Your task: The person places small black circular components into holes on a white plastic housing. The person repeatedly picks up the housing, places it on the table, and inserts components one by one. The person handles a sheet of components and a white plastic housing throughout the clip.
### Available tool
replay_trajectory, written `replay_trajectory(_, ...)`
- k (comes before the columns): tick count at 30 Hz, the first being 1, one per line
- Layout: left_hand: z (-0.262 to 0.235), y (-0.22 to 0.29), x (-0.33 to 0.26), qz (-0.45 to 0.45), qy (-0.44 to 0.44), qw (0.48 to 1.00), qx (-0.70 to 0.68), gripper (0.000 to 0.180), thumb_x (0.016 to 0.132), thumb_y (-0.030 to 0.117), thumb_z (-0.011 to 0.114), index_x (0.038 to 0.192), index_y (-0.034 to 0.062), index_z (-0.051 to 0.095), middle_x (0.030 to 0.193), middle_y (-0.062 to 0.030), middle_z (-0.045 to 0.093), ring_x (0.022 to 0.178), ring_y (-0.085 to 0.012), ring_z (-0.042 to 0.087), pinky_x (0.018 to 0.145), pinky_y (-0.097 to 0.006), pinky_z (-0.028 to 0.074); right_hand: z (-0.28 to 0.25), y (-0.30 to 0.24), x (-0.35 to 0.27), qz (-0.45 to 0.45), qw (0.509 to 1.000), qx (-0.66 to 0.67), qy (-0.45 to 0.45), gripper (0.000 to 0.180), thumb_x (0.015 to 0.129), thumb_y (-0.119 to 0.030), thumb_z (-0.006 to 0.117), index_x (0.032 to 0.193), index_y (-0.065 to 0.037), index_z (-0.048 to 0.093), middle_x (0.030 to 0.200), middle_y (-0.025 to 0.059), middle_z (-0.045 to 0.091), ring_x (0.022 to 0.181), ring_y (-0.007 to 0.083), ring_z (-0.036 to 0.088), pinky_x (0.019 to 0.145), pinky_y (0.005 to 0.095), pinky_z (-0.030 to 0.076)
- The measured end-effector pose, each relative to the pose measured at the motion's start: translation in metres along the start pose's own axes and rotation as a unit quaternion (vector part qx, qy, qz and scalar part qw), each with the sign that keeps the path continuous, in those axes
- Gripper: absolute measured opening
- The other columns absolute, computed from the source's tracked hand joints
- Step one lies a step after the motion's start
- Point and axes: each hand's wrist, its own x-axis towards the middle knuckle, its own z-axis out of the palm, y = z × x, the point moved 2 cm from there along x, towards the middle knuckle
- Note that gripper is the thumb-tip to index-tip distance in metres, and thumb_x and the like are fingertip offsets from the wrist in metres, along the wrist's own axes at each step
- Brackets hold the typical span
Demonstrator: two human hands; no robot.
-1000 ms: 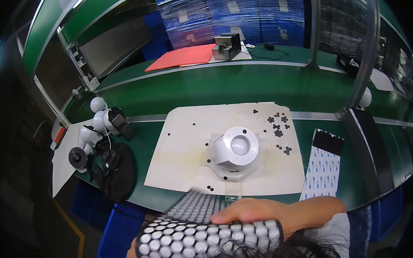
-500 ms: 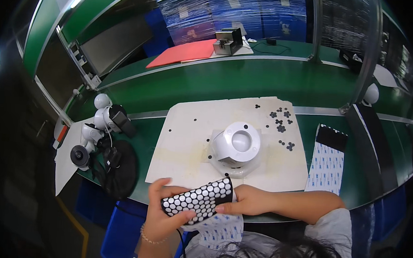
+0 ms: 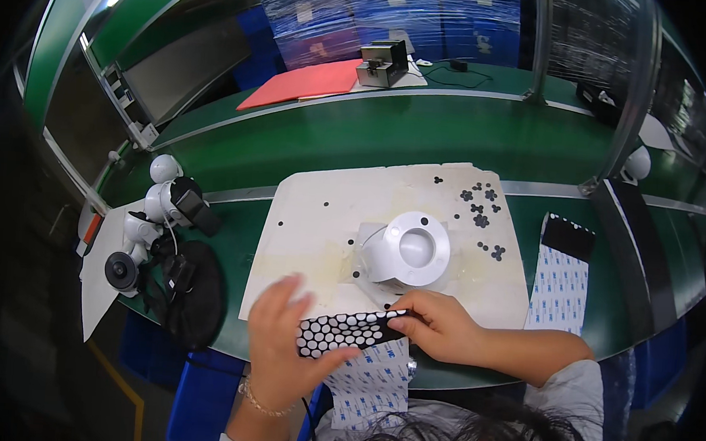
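My right hand pinches the upper right corner of a sheet of round adhesive pads, black with white dots. Its white backing with blue print hangs below. At the sheet's left end is my left hand; its raised fingers are spread and slightly blurred, and its thumb touches the sheet's lower edge. Just beyond my hands, a white rounded housing with a ring-shaped top rests on a pale board. One black dot sits on the ring, and several others lie on the board around the housing.
Clusters of black dots lie at the board's far right. A second pad sheet is to its right, beside a black strip. White camera-like units and a black round pad stand left. A metal box and red sheet are behind.
The pad sheet has flattened from a curved roll and tilted away. My left fingers have lifted and spread, while my right hand has shifted to the sheet's upper corner.
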Motion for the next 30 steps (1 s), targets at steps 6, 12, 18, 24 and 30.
replay_trajectory(6, 0.021, -0.007, 0.022, 0.004, -0.248, 0.969, 0.011, 0.027, 0.069, 0.024, 0.069, 0.086, 0.0053, 0.059, 0.075, -0.0079, 0.059, 0.068, -0.0245, 0.057, 0.059, -0.032, 0.043, -0.007, 0.004, 0.004, -0.059, 0.997, -0.05, -0.004, 0.021, 0.083, -0.02, 0.057, 0.097, -0.004, 0.055, 0.079, 0.0116, 0.057, 0.074, 0.0251, 0.058, 0.065, 0.0329, 0.045)
replay_trajectory(12, 0.04, -0.023, 0.034, 0.061, -0.23, 0.966, -0.103, 0.014, 0.073, 0.018, 0.066, 0.079, 0.006, 0.06, 0.066, -0.0074, 0.057, 0.058, -0.0234, 0.057, 0.05, -0.031, 0.044, -0.026, -0.006, 0.009, -0.06, 0.997, -0.045, 0.014, 0.026, 0.083, -0.018, 0.057, 0.106, -0.006, 0.052, 0.086, 0.012, 0.06, 0.079, 0.0267, 0.06, 0.07, 0.0326, 0.047)
replay_trajectory(18, 0.058, -0.038, 0.039, 0.071, -0.255, 0.951, -0.158, 0.016, 0.073, 0.019, 0.067, 0.081, 0.006, 0.061, 0.064, -0.007, 0.056, 0.057, -0.0228, 0.057, 0.05, -0.031, 0.044, -0.036, -0.006, 0.013, -0.017, 0.996, -0.084, -0.014, 0.029, 0.083, -0.015, 0.058, 0.109, -0.007, 0.049, 0.087, 0.0107, 0.062, 0.082, 0.0246, 0.062, 0.071, 0.0321, 0.048)
replay_trajectory(24, 0.068, -0.032, 0.03, 0.023, -0.245, 0.951, -0.187, 0.016, 0.071, 0.014, 0.068, 0.083, 0.0061, 0.06, 0.058, -0.0059, 0.054, 0.052, -0.0212, 0.054, 0.046, -0.03, 0.042, -0.042, 0.007, 0.003, 0.001, 1.0, 0.019, -0.014, 0.037, 0.08, -0.012, 0.061, 0.113, -0.007, 0.045, 0.088, 0.0102, 0.063, 0.084, 0.0222, 0.062, 0.073, 0.031, 0.049)
replay_trajectory(30, 0.074, -0.03, 0.023, 0.054, -0.226, 0.951, -0.205, 0.016, 0.068, 0.008, 0.068, 0.081, 0.005, 0.06, 0.056, -0.0052, 0.052, 0.046, -0.0202, 0.051, 0.042, -0.03, 0.039, -0.054, 0.005, 0.002, -0.005, 0.999, -0.038, -0.038, 0.029, 0.078, -0.011, 0.064, 0.104, -0.004, 0.053, 0.092, 0.0088, 0.062, 0.085, 0.0187, 0.061, 0.073, 0.0292, 0.048)
